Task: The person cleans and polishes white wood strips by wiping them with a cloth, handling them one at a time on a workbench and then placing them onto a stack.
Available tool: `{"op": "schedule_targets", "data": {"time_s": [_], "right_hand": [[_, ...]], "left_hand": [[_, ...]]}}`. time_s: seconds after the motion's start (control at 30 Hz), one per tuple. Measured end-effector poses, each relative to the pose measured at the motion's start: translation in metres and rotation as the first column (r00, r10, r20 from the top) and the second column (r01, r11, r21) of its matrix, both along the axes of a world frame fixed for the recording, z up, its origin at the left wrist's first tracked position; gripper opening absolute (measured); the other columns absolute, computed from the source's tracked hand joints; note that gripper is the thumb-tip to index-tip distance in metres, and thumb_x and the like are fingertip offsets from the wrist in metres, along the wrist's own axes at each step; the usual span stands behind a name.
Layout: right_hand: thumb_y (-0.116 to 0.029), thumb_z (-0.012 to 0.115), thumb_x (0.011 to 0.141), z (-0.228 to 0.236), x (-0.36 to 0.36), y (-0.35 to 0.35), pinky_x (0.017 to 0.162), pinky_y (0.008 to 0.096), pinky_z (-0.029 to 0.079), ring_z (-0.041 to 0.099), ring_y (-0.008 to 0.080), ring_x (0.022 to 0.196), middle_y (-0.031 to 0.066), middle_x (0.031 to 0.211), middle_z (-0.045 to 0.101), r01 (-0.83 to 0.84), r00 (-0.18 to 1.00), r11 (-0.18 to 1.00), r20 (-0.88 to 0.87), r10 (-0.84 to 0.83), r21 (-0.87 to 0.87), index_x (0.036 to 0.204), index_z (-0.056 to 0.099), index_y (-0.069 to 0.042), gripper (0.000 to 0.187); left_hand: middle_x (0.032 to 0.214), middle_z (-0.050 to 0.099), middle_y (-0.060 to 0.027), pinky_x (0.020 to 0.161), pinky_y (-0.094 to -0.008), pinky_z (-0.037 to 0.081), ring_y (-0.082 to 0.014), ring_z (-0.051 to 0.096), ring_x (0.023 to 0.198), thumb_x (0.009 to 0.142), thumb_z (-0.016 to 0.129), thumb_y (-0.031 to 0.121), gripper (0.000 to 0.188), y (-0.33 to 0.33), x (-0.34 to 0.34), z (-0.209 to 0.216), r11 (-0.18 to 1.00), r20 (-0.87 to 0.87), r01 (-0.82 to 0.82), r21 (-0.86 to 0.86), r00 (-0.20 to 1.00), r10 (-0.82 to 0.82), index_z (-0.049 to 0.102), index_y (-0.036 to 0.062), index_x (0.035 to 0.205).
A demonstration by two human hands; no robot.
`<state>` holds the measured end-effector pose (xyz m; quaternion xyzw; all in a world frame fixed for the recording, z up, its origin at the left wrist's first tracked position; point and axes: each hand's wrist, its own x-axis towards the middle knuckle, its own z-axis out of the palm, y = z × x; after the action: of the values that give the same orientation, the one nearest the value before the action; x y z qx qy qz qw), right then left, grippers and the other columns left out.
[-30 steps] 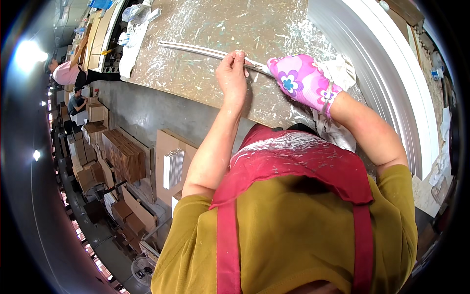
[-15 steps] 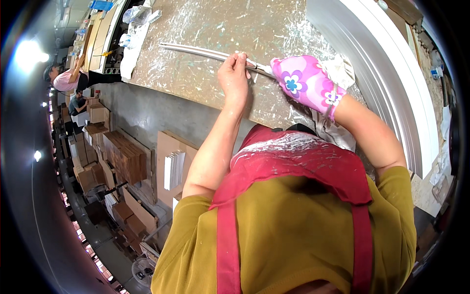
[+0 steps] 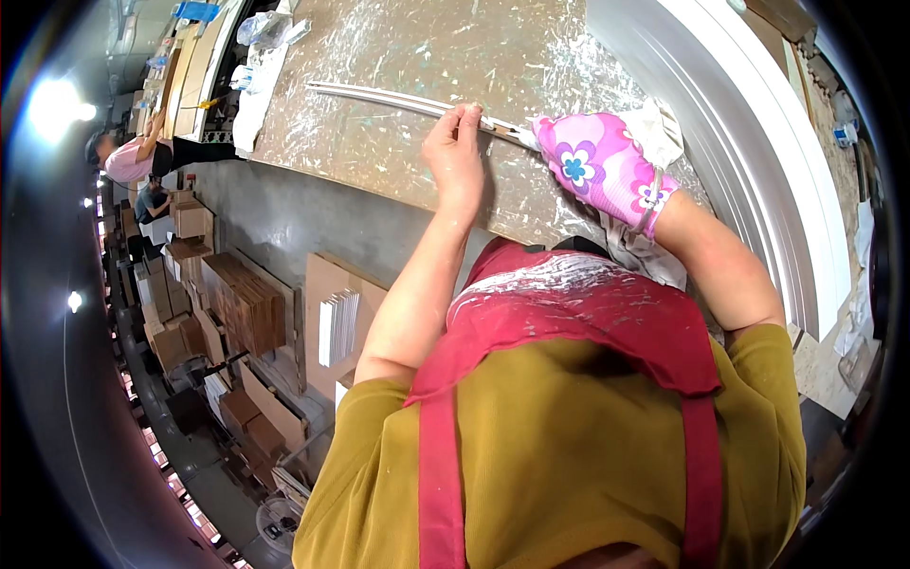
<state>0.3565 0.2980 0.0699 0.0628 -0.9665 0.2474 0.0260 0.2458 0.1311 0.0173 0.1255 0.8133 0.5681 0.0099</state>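
Note:
A long, thin white strip (image 3: 379, 96) lies slantwise over the paint-marked workbench (image 3: 379, 152), its far end pointing left. Thumb and fingertips of my bare left hand (image 3: 455, 156) pinch it near its middle. At the strip's right end is my right hand (image 3: 592, 171), wrapped in a pink flowered cloth cover (image 3: 616, 152) with a band round the wrist. The cover hides those fingers, so their grip does not show. A crumpled whitish rag (image 3: 656, 133) lies just beyond the covered hand.
Long white mouldings (image 3: 758, 133) curve along the right side. Clear plastic (image 3: 263, 28) and a white cloth (image 3: 254, 104) lie at the bench's left edge. Cardboard boxes (image 3: 242, 299), a fan (image 3: 278, 522) and two other people (image 3: 128, 161) are off to the left.
My covered right hand has shifted slightly to the right along the strip, baring a bit more of its end. My left hand keeps its pinch in nearly the same place.

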Motion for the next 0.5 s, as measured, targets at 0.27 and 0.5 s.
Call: {"op": "schedule_targets", "data": {"time_s": [0.27,0.5], "right_hand": [[-0.011,0.056,0.086,-0.0041,0.0,-0.0002,0.053,0.0406,0.049,0.064,0.0313,0.061,0.014,0.069,0.062,-0.002,0.985,1.0,-0.175,0.0,-0.011,0.092,0.061,-0.002,0.012],[-0.011,0.055,0.087,-0.0095,-0.0088,-0.0029,0.056,0.0419,0.05,0.064,0.0317,0.064,0.0133,0.072,0.063,0.01,0.992,1.0,-0.126,-0.008,0.013,0.095,0.06,-0.003,0.012]], "left_hand": [[0.074,0.06,0.004,0.055,-0.0213,0.036,-0.0035,0.044,0.061,0.095,0.063,0.016,0.017,0.001,0.005,0.0047,0.998,0.147,-0.006,0.059,0.989,-0.003,0.071,0.0012,0.096],[0.067,0.057,0.0041,0.051,-0.0216,0.032,-0.0027,0.04,0.058,0.096,0.062,0.014,0.019,0.0034,0.0013,0.0012,0.983,0.226,-0.065,0.174,0.974,0.024,0.068,-0.0007,0.086]]}}
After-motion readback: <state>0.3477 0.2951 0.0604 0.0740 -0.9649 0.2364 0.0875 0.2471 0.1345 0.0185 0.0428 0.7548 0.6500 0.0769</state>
